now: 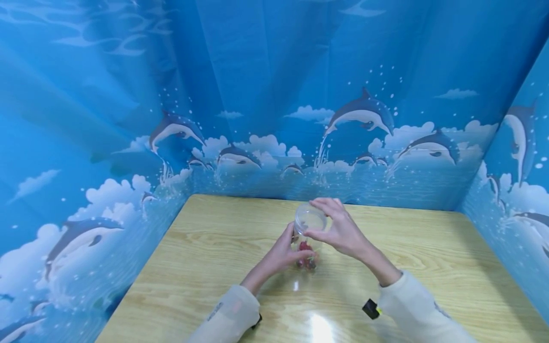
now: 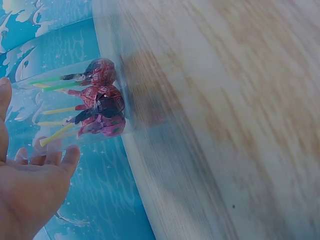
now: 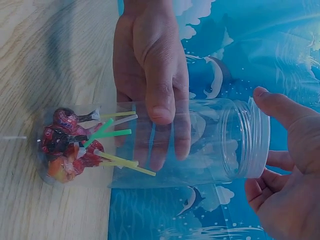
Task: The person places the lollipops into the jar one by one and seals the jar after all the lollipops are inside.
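Note:
A clear, tall plastic jar (image 3: pixel 207 167) stands upright on the table, with several lollipops (image 3: pixel 72 142) in red, dark and orange wrappers at its bottom. Their green, yellow and white sticks (image 3: pixel 117 159) point up inside. My left hand (image 1: pixel 283 252) holds the jar round its side, thumb in front and fingers behind, as the right wrist view shows. On the jar's mouth sits a clear screw lid (image 3: pixel 260 145). My right hand (image 1: pixel 340 231) grips that lid by its rim, thumb on one side and fingers on the other.
The wood-grain table (image 1: pixel 206 267) reaches back to a blue curtain (image 1: pixel 266 85) printed with dolphins, which also hangs along both sides. A small black device (image 1: pixel 371 308) is by the right sleeve (image 1: pixel 416 305). Light glares off the table's near part.

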